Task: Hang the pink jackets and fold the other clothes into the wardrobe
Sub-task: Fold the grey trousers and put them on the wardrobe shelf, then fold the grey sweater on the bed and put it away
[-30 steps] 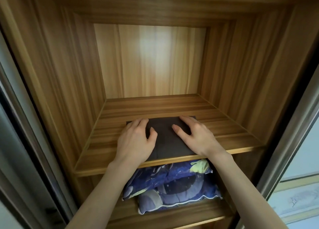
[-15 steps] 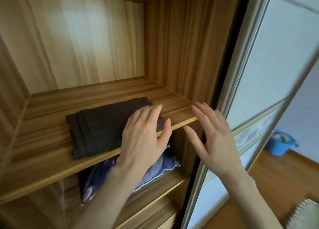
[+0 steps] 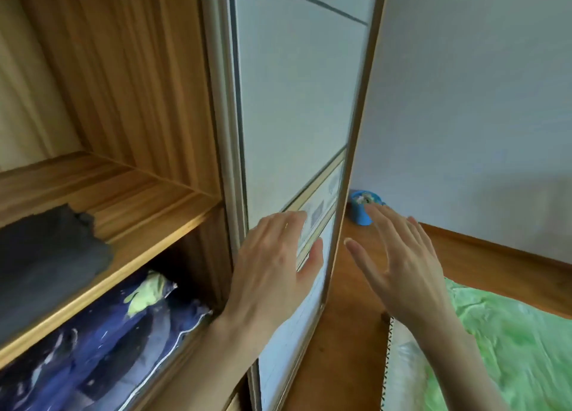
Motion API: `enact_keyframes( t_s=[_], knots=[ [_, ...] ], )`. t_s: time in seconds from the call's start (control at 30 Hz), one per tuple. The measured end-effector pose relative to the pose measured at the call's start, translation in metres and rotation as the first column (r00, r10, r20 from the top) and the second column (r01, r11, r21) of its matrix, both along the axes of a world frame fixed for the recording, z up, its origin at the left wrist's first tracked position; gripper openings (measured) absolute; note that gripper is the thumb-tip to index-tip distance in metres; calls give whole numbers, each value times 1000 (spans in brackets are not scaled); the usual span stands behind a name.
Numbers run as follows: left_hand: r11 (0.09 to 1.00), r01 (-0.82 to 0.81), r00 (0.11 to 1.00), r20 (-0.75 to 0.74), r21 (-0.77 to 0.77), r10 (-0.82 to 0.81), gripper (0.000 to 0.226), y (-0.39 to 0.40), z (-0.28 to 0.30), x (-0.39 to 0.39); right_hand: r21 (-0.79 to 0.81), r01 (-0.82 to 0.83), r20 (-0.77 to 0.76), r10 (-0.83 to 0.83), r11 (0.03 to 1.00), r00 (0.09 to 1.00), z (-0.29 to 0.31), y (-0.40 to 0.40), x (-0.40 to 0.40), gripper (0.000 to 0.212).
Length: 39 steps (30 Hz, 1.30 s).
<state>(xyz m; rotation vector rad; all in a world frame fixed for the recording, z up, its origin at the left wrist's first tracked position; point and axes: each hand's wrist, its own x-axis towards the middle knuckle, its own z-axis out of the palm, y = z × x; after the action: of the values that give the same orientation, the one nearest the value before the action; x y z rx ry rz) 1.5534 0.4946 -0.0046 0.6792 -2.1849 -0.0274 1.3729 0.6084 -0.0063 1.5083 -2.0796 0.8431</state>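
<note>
Head view: both hands, left (image 3: 272, 265) and right (image 3: 402, 265), spread flat, holding nothing; no legible writing.

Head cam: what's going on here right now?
A person is putting clothes away in a wooden wardrobe. A folded dark garment lies on the shelf, with patterned blue bedding on the shelf below. Both hands are free and holding nothing: the left hand is spread in front of the sliding door, the right hand is open in the air, towards the green bedspread.

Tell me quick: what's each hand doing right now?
Left hand: open, fingers straight, holding nothing.
Right hand: open, fingers spread, holding nothing.
</note>
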Motion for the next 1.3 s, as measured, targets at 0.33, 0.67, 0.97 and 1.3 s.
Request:
enact_keyframes(
  t_s=[0.33,0.67,0.97,1.3],
  knots=[
    [999,50,987,151,11,-51,54,-42,-23,-127,101,247,-23,-246,964,969,-29,4,-121,70],
    [991,137,978,161,-16,-132,56,-70,-47,-247,205,337,7,-346,919,938,-47,-1,-213,78],
    [971,235,966,101,50,-239,48,-117,-73,-380,208,438,15,-450,875,893,-70,-29,-310,70],
    [909,405,911,41,96,-410,48,-201,-95,-577,169,620,-5,-629,766,778,-71,-86,-458,57]
  ],
)
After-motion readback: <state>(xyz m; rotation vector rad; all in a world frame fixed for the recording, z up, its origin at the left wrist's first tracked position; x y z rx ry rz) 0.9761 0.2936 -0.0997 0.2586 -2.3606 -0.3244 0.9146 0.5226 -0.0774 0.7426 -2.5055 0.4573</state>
